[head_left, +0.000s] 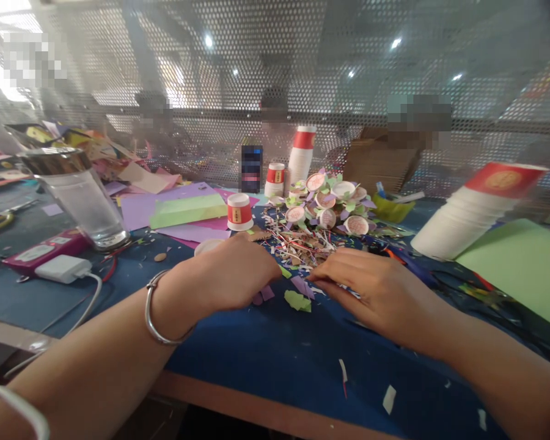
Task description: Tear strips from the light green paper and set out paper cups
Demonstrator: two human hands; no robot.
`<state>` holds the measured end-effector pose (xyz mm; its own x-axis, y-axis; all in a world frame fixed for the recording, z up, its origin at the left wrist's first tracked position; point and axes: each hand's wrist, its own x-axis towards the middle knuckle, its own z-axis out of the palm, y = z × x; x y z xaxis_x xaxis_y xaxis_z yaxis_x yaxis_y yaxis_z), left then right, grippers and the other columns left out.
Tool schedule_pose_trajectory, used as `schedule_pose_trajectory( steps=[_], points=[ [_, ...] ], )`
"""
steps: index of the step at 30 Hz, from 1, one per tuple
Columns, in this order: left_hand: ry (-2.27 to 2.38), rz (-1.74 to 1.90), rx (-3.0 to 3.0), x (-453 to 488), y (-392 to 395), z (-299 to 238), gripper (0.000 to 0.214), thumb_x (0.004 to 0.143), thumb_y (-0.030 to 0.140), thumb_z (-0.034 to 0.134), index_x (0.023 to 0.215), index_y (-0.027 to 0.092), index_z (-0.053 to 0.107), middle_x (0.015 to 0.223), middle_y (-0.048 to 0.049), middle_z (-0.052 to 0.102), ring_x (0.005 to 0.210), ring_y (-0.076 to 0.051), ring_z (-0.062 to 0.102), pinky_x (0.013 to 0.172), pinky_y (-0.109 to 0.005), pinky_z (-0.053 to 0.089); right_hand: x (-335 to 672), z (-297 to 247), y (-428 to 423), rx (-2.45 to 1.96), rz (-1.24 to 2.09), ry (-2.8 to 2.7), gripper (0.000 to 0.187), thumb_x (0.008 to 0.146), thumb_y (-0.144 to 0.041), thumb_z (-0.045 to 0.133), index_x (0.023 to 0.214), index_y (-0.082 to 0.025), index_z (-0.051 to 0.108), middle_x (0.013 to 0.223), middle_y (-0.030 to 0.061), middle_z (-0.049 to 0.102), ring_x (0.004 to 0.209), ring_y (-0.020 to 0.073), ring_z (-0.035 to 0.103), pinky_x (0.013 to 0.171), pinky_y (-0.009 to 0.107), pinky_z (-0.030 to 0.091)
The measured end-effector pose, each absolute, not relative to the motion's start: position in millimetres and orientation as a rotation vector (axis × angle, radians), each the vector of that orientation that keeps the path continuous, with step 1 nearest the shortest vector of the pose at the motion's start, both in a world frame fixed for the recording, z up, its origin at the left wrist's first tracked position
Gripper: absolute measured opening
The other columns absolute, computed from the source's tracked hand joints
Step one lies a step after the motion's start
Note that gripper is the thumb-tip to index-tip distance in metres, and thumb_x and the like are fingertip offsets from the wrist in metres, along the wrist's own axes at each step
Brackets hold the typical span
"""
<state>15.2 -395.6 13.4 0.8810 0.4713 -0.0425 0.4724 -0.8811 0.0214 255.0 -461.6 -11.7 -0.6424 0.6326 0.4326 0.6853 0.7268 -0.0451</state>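
My left hand (238,269), with a bangle at the wrist, is closed with its fingers curled downward. A small light green paper strip (285,272) lies at its fingertips, and what they hold is hidden. My right hand (371,281) has thumb and fingers drawn together beside a purple paper scrap (303,287); I cannot make out anything between them. A torn green paper piece (297,300) rests between the hands. Just beyond is a heap of shredded paper bits (297,244). Behind it, several cut cup bottoms with paper petals (326,200) are piled up.
A red-and-white paper cup (239,212) stands left of the heap. Stacked paper cups (467,211) lean at the right, near a green sheet (522,269). At the left are a glass tumbler (82,201), a white charger (63,269) and scissors (2,221). A perforated metal screen (211,79) closes the back.
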Motion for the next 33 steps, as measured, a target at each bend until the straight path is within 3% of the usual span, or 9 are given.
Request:
schedule_pose_trajectory(
  steps=[6, 17, 33],
  points=[
    [0.766, 0.018, 2.952, 19.2, -399.6, 16.2, 0.018, 0.08, 0.003, 0.06, 0.073, 0.019, 0.065, 0.075, -0.0023, 0.076, 0.07, -0.018, 0.073, 0.061, -0.026, 0.044, 255.8, -14.3, -460.1, -1.008, -0.151, -2.5, 0.022, 0.105, -0.02, 0.05, 0.101, -0.014, 0.071, 0.088, 0.0087, 0.074, 0.085, 0.0236, 0.07, 0.077, 0.038, 0.056],
    [1.132, -0.2, 3.039, 11.4, -399.3, 19.8, 0.032, 0.081, 0.005, 0.056, 0.104, 0.019, 0.073, 0.099, -0.0094, 0.078, 0.088, -0.029, 0.074, 0.064, -0.032, 0.044, 258.2, -13.3, -459.7, -0.985, -0.177, -2.507, 0.022, 0.104, -0.018, 0.051, 0.103, -0.013, 0.072, 0.092, 0.01, 0.076, 0.086, 0.0256, 0.071, 0.084, 0.044, 0.057],
    [1.067, -0.286, 3.037, 14.2, -394.1, 17.4, 0.009, 0.077, 0.013, 0.064, 0.071, 0.019, 0.068, 0.069, -0.0059, 0.071, 0.064, -0.023, 0.066, 0.052, -0.031, 0.026, 259.8, -11.7, -460.3, -1.004, -0.206, -2.505, 0.023, 0.104, -0.02, 0.05, 0.104, -0.013, 0.073, 0.092, 0.0093, 0.076, 0.086, 0.0254, 0.071, 0.082, 0.043, 0.058]
  ],
)
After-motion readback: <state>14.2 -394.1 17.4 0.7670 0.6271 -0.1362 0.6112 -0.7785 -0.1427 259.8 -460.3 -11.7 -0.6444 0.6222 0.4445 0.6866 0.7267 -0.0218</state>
